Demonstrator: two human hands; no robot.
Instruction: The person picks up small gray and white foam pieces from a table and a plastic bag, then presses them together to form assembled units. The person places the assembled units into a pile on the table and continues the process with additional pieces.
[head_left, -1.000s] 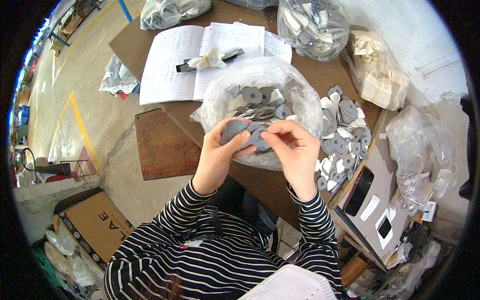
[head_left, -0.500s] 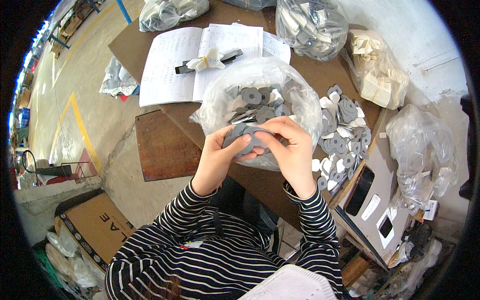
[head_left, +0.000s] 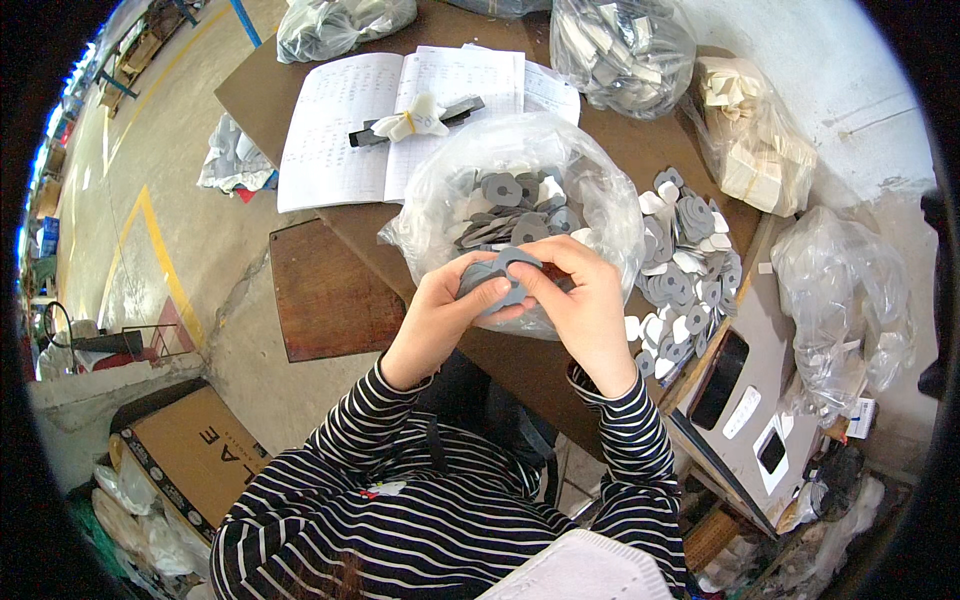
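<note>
Over the near rim of a clear plastic bag (head_left: pixel 422 215), both my hands are closed on a small stack of flat grey foam pads (head_left: pixel 478 273) with rounded lobes. My left hand (head_left: pixel 432 318) cradles the stack, thumb across its face. My right hand (head_left: pixel 585 300) pinches the top pad (head_left: pixel 521 257) at the stack's right side, thumb on its edge. Fingers hide the stack's underside. Inside the bag lie many loose grey pads (head_left: pixel 503 189) with holes, and some white pieces. A heap of similar grey and white pads (head_left: pixel 692 220) lies on the table just right of the bag.
An open notebook (head_left: pixel 338 130) carries a banded bundle of strips (head_left: pixel 415 122). Filled plastic bags (head_left: pixel 622 55) stand along the back, another bag (head_left: pixel 758 140) at right. A phone (head_left: pixel 720 378) rests on the right-hand board. A cardboard box (head_left: pixel 195 445) sits at lower left.
The top pad has shifted up and right on the stack under my right thumb, its rounded end now showing more. Both hands stay in nearly the same place.
</note>
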